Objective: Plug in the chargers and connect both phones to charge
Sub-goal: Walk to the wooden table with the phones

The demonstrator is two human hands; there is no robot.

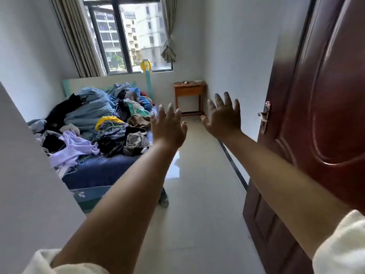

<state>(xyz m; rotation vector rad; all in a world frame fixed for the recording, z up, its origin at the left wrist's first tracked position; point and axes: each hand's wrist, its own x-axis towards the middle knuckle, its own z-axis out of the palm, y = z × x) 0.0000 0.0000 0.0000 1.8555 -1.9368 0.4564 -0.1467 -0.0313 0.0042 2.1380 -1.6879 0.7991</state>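
Both my arms stretch forward into a bedroom from the doorway. My left hand (167, 127) is held up with fingers spread and holds nothing. My right hand (223, 117) is likewise raised, fingers apart, nothing in it. A small wooden side table (189, 90) stands in the far right corner under the window, with a few small items on its top that are too small to identify. No phone or charger can be made out from here.
A bed (98, 171) with a blue sheet, heaped with clothes (94, 123), fills the left side. A dark red door (320, 115) stands open on the right. Pale tiled floor (197, 194) runs between bed and wall toward the window (126, 34).
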